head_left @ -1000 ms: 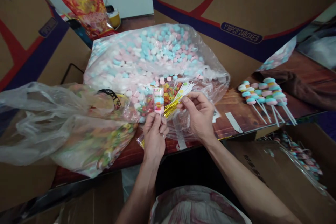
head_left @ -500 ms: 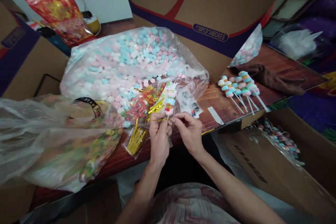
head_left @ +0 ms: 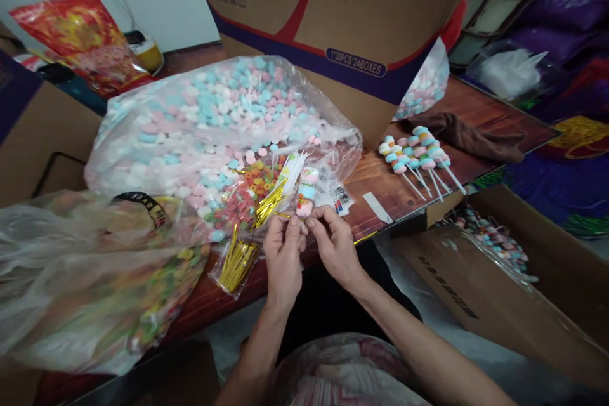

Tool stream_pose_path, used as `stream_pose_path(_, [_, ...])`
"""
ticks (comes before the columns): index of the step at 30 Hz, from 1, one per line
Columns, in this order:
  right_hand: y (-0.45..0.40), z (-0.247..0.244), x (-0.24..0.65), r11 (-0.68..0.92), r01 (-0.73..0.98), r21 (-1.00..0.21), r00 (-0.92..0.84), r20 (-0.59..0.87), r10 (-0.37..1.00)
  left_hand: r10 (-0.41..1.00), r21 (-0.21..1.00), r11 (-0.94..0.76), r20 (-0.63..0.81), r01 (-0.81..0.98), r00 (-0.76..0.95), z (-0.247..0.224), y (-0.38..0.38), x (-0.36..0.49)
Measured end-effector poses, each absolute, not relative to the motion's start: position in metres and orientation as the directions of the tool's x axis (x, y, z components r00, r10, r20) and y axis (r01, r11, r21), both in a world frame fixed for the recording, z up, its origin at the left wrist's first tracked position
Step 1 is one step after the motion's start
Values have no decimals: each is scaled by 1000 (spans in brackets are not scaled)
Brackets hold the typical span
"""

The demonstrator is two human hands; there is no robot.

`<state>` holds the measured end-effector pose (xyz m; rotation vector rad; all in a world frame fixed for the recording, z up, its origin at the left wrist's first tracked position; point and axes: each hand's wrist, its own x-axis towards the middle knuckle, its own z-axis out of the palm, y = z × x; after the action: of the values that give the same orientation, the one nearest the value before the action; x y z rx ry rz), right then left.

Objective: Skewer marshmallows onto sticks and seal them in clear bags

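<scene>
Now | left hand (head_left: 284, 261) pinches one wrapped candy (head_left: 307, 193), twelve o'clock, and one gold tie (head_left: 282, 214); right hand (head_left: 337, 246) bunched at its base, hold unclear | one tie packet (head_left: 236, 268), eight o'clock; one lollipop bunch (head_left: 417, 155), two o'clock

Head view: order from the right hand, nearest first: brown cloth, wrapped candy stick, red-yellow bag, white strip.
1. Wrapped candy stick, at the right hand
2. White strip, to the right
3. Brown cloth, farther right
4. Red-yellow bag, far back left
</scene>
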<state>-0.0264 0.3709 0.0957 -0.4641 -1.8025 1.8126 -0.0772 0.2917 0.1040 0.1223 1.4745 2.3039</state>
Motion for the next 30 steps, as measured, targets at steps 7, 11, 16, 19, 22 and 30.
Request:
stream_pose_path(7, [391, 110, -19, 58, -207, -977, -895, 213, 391, 752, 501, -245, -443, -830, -489, 122, 274, -92])
stream_pose_path(11, [399, 101, -18, 286, -181, -941, -902, 275, 335, 681, 668, -201, -430, -716, -593, 119, 279, -88])
stream_pose_path(16, [391, 88, -16, 407, -80, -910, -856, 272, 440, 456, 941, -190, -167, -279, -874, 105, 289, -74])
stream_pose_path(19, [393, 94, -14, 401, -35, -915, -865, 229, 447, 440, 974, -142, -95, -174, -893, 99, 287, -70])
stream_pose_path(22, [401, 100, -13, 279, -34, -960, -897, 153, 416, 452, 958, -157, -147, -241, -880, 98, 286, -73])
stream_pose_path(30, [401, 85, -5, 534, -182, -825, -781, 452, 431, 613, 471, -297, -573, -831, -544, 104, 296, -94])
